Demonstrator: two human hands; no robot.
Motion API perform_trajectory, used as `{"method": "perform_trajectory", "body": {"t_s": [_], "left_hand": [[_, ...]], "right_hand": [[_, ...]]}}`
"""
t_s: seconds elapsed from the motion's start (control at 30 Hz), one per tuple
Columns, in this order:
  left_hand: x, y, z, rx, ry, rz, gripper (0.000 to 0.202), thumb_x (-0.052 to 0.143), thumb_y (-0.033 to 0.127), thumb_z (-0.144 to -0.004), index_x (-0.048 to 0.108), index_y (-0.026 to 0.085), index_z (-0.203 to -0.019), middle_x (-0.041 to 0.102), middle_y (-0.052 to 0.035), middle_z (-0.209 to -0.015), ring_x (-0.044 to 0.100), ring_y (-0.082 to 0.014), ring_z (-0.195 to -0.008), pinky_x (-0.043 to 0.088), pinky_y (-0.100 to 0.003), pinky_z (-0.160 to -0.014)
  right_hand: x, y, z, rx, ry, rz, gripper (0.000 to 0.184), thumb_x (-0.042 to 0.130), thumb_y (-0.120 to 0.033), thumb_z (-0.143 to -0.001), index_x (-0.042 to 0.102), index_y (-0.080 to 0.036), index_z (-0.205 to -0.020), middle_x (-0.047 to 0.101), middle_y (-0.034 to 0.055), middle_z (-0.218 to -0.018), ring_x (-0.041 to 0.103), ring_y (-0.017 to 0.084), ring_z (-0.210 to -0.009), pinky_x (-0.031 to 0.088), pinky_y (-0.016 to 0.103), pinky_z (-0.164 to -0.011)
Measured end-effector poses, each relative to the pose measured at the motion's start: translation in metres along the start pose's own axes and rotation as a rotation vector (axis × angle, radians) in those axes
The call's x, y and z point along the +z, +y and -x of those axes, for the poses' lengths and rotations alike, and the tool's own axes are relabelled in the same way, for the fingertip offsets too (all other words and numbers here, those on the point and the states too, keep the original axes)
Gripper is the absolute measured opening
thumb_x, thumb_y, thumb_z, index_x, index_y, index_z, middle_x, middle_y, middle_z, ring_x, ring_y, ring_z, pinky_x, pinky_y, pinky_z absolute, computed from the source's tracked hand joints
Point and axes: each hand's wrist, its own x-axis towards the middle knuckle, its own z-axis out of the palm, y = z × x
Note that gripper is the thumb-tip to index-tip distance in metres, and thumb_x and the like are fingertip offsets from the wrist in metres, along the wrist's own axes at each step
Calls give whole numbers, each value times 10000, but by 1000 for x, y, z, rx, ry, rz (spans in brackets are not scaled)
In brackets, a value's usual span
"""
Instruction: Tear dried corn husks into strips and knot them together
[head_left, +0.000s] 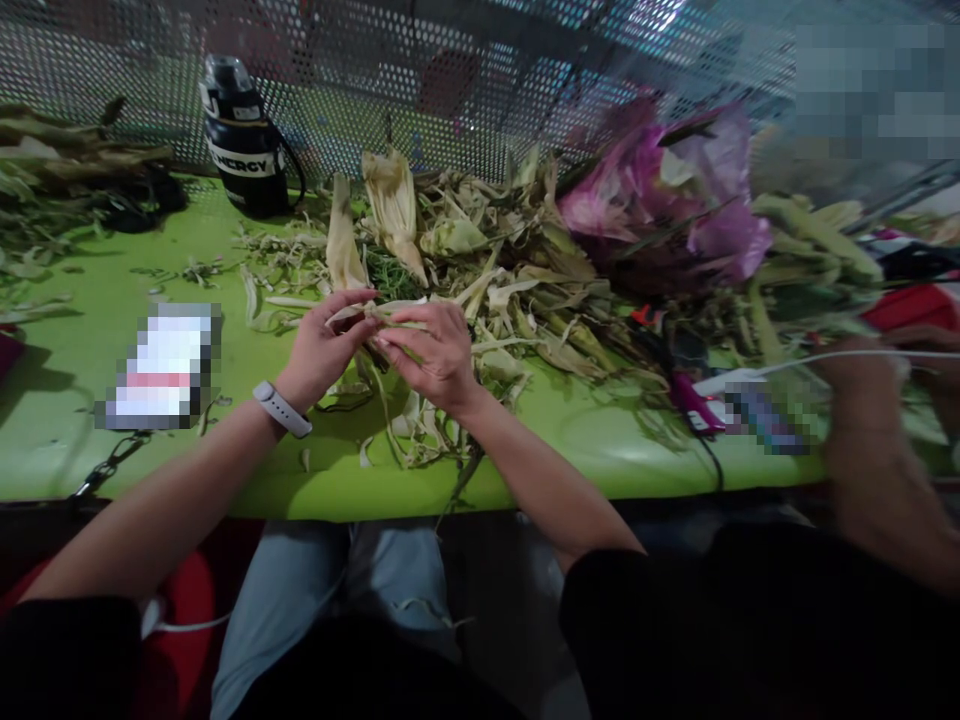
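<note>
My left hand [324, 345], with a white watch on the wrist, and my right hand [431, 350] meet over the green table [90, 300]. Both are closed on one pale strip of corn husk [379, 312] held between them. The left fingers pinch its near end, and the right fingers wrap it from the other side. Behind and under the hands lies a heap of pale and green corn husks [495, 280]. Loose husk strips hang over the table's front edge below my hands.
A black bottle [244, 140] stands at the back left by a perforated metal screen. A pink plastic bag [667, 200] lies on the husks at the right. Another person's arm [870, 440] reaches in at the far right near a cable. A blurred flat object [165, 365] lies left.
</note>
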Motion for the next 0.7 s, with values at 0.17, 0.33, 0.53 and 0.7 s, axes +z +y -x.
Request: {"method": "perform_trajectory", "body": {"t_s": [0.17,0.33,0.53,0.7], "left_hand": [[-1,-4,0,154,-97,-234,297,645,139,-775,699,160,-1067,720,-60,-968,668,-158,-883,539,-295,-827],[-4,-4,3,344,-110,-441,360,563,70,-775,684,157,-1103,714,-69,-1016,663,-167,-898,544,-318,-836],[-3,-2,2,426,-158,-406,258,609,160,-846,676,164,-1095,701,-81,-1040,659,-167,-913,552,-309,-818],[-4,-6,-3,400,-94,-323,426,680,217,-837,558,184,-1244,683,-79,-1067,660,-129,-841,540,-257,-747]], "right_hand": [[3,1,-2,99,88,27,189,474,-339,-977,610,-220,-922,667,80,-1081,584,212,-1045,410,413,-978],[8,3,0,258,-3,-129,254,424,-435,-987,521,-210,-924,629,48,-859,587,181,-837,449,361,-822],[10,0,0,458,-40,-533,288,491,-506,-942,477,-219,-921,571,-5,-791,546,120,-671,445,283,-647],[16,2,-1,618,-34,-806,350,549,-567,-889,464,-232,-943,516,-43,-723,488,93,-578,409,244,-545]]}}
